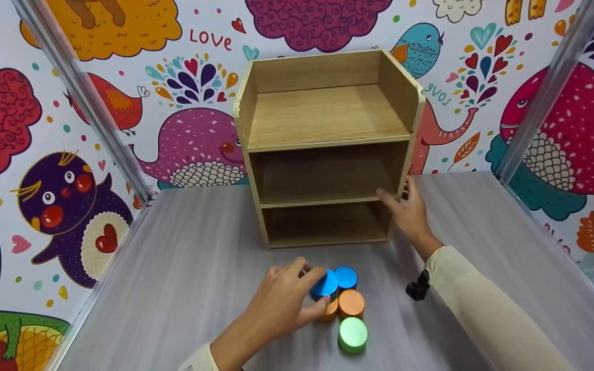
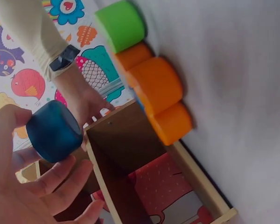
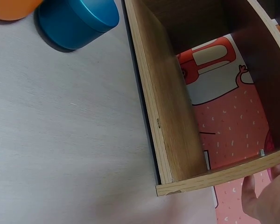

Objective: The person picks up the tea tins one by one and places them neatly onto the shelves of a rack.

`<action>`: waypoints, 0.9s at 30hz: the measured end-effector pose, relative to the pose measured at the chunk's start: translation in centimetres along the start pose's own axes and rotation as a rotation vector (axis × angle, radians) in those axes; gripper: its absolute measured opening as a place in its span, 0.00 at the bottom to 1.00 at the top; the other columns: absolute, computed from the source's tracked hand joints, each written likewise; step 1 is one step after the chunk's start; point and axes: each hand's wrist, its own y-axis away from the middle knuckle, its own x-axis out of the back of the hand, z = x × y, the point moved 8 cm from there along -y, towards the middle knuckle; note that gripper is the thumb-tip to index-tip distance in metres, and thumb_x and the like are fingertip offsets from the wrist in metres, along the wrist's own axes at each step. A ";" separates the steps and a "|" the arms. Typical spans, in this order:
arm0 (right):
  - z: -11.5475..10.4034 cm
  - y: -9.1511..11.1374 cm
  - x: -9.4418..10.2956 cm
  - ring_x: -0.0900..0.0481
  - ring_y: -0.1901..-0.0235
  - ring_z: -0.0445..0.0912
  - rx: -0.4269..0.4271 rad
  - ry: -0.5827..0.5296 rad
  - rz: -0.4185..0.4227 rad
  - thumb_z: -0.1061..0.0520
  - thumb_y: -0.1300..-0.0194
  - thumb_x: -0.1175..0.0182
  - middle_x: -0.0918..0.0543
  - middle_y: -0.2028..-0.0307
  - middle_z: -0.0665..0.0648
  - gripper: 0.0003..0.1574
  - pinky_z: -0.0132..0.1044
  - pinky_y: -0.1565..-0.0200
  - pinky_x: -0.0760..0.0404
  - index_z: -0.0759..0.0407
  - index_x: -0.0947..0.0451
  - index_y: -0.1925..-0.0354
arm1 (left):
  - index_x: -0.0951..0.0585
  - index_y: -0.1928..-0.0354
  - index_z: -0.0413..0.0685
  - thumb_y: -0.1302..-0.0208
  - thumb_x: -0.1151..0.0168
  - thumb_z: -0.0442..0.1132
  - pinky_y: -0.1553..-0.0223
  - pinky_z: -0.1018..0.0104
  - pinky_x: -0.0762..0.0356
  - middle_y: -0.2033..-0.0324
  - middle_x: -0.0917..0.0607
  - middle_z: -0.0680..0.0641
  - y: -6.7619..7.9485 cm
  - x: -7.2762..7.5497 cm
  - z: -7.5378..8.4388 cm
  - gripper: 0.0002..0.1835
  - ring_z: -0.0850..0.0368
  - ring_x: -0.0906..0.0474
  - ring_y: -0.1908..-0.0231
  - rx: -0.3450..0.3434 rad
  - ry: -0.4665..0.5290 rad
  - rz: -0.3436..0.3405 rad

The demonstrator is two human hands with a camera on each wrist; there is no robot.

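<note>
Held blue cyl. [image 1: 326, 282], flat rnd top, smooth dk sides

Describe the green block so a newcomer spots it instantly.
Start from the wooden shelf unit standing on the grey table. In front, by the left hand, stands a cluster of round blocks; the green block is the one farthest from the shelf. It alone is green; the others are blue or orange.

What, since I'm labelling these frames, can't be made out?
Head: much of the leftmost orange cylinder, hidden by the blue cylinder in the left hand.
Left wrist: part of the brown wooden shelf, cut off by the bottom edge.
Right wrist: most of the right hand, cut off by the picture's edge.
</note>
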 end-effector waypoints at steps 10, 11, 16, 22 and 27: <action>-0.1 0.1 -0.1 0.36 0.41 0.52 -0.007 -0.001 -0.006 0.42 0.42 0.37 0.36 0.40 0.56 0.46 0.53 0.41 0.32 0.47 0.47 0.32 | 0.23 0.47 0.65 0.39 0.48 0.62 0.61 0.58 0.30 0.61 0.24 0.56 -1.7 2.1 0.2 0.22 0.64 0.26 0.67 -0.003 0.014 0.054; -0.1 0.1 -0.1 0.36 0.41 0.52 -0.009 -0.001 -0.006 0.41 0.42 0.37 0.36 0.40 0.56 0.46 0.53 0.41 0.32 0.47 0.47 0.32 | 0.23 0.47 0.65 0.39 0.48 0.62 0.61 0.58 0.30 0.61 0.24 0.56 -1.9 2.3 0.2 0.22 0.63 0.26 0.67 -0.002 0.014 0.057; -0.2 0.2 -0.1 0.36 0.41 0.52 -0.013 0.008 -0.005 0.42 0.41 0.37 0.36 0.40 0.57 0.46 0.54 0.41 0.33 0.47 0.47 0.32 | 0.23 0.48 0.65 0.39 0.48 0.61 0.60 0.57 0.30 0.62 0.24 0.56 -2.6 3.2 0.3 0.21 0.63 0.27 0.67 -0.005 0.015 0.076; -0.1 0.2 -0.1 0.35 0.41 0.52 -0.024 0.019 -0.004 0.41 0.42 0.37 0.36 0.40 0.56 0.45 0.54 0.40 0.33 0.46 0.47 0.33 | 0.23 0.47 0.64 0.38 0.48 0.61 0.59 0.57 0.30 0.61 0.24 0.55 -3.5 4.4 0.3 0.21 0.62 0.26 0.67 -0.006 0.007 0.099; -0.1 0.1 0.0 0.36 0.40 0.53 -0.019 0.011 -0.007 0.41 0.42 0.37 0.35 0.40 0.55 0.45 0.53 0.41 0.33 0.45 0.47 0.33 | 0.22 0.48 0.62 0.39 0.46 0.59 0.61 0.59 0.30 0.61 0.23 0.54 -4.3 5.8 0.1 0.20 0.61 0.25 0.66 -0.009 0.010 0.140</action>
